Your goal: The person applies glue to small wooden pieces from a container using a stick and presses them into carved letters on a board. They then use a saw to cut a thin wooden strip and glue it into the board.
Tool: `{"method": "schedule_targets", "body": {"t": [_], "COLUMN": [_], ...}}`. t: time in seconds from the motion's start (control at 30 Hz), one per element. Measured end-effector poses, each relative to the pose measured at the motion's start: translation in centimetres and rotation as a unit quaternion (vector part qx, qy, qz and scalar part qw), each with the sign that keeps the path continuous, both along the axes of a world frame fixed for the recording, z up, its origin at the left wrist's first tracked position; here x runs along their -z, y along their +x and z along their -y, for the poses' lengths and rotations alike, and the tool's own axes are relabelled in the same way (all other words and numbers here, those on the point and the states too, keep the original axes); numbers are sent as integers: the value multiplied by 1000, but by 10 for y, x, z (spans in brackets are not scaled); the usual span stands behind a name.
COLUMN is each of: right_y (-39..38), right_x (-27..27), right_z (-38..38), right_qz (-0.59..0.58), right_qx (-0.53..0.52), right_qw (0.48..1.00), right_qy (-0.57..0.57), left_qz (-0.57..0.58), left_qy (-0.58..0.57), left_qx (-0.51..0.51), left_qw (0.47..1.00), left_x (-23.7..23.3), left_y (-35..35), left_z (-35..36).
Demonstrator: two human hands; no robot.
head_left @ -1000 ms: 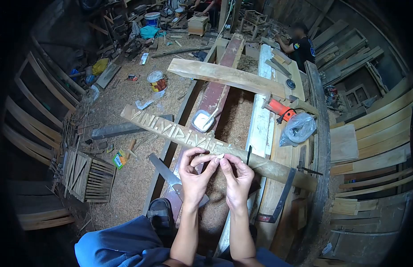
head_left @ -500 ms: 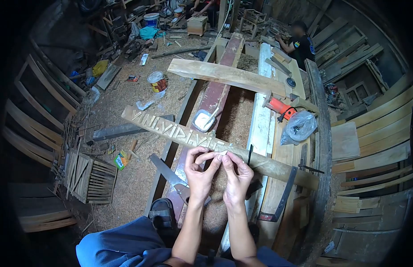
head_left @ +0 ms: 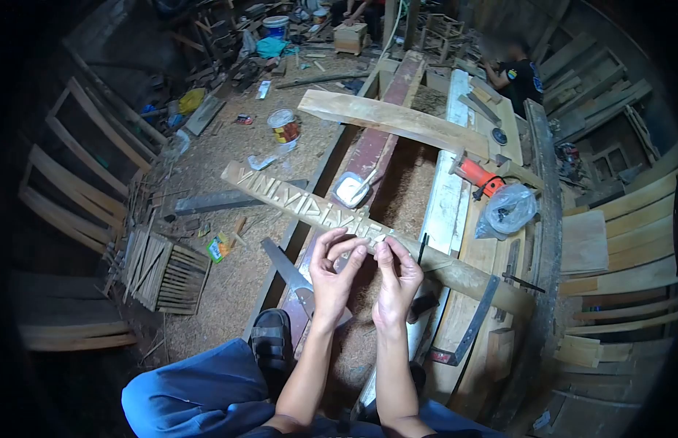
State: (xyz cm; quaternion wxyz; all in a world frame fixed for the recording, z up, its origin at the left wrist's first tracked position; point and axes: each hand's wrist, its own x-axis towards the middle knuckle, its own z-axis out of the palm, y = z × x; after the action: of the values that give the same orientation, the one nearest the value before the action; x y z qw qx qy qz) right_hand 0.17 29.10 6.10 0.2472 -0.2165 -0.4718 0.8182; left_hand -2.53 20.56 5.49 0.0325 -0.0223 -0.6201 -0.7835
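Observation:
My right hand [head_left: 399, 281] pinches a small pale wooden piece [head_left: 380, 239] between thumb and fingertips. Just beside it, my left hand [head_left: 331, 277] has curled fingers, thumb and forefinger slightly apart, with nothing visible in them. Both hands hover over a long wooden board [head_left: 456, 269] that bears raised wooden letters [head_left: 302, 202] on its left part. Beyond the board, a white tub [head_left: 351, 190] with white paste and a stick in it rests on a reddish beam. A handsaw [head_left: 286, 271] lies left of my left hand.
An orange power tool [head_left: 476, 174] and a plastic bag [head_left: 510, 208] lie on planks at right. A clamp [head_left: 466, 328] stands near the board's right end. Another board [head_left: 390, 120] spans the beams behind. A paint can [head_left: 283, 125] stands on the sawdust-covered floor. Two people sit farther back.
My hands have parted slightly; the small piece, earlier between both hands' fingertips, is now in my right fingers. The view has shifted, moving the scene rightward.

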Motion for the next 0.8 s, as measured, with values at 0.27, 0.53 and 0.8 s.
{"method": "schedule_targets", "body": {"t": [0.27, 0.53, 0.8], "right_y": [-2, -5, -4], "right_x": [31, 59, 64], "right_z": [-46, -62, -59], "right_qz": [-14, 19, 6], "right_qx": [12, 9, 13], "right_qw": [1000, 998, 984], "right_qy": [12, 58, 178], "left_qz": [32, 12, -28], "left_qy": [-60, -155, -167], "left_qx": [-20, -25, 30], "left_qw": [997, 988, 985], "left_x": [13, 39, 22], "left_y": [17, 15, 1], "left_z": [22, 8, -6]}}
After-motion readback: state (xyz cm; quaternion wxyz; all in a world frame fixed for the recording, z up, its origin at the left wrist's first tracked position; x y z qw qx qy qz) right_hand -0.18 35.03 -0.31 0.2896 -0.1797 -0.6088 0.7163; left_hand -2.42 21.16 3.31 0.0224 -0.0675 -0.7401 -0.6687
